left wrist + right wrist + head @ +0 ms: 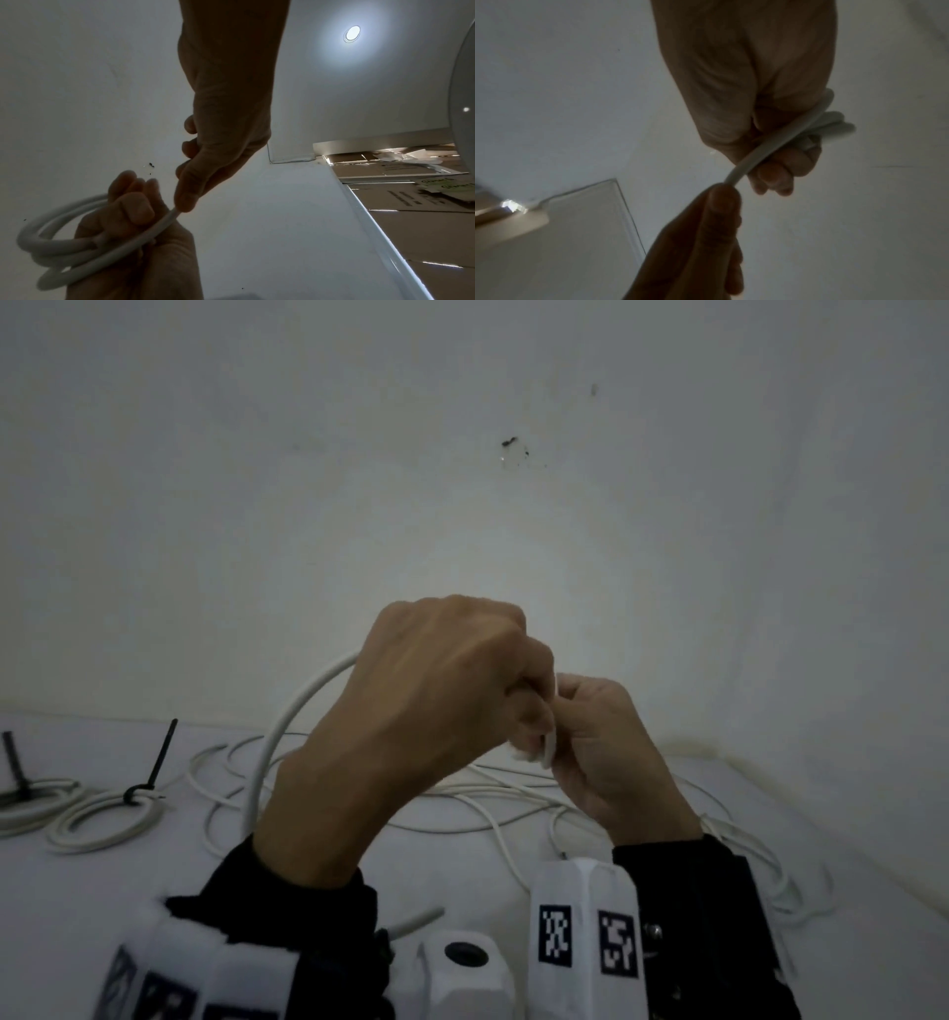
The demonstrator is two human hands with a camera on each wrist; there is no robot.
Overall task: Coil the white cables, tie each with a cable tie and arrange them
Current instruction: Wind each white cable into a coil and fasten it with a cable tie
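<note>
Both hands (436,690) (606,742) seemingly grip one white cable coil (59,243).

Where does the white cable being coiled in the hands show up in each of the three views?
Head: the cable arcs up left of centre, behind the left hand, its end meeting the right hand.
Left wrist: lower left, its loops gripped in the left hand.
Right wrist: right of centre, running diagonally from the left hand down to the right hand.
Shared landmark: the right thumb pinching the cable's end.
</note>
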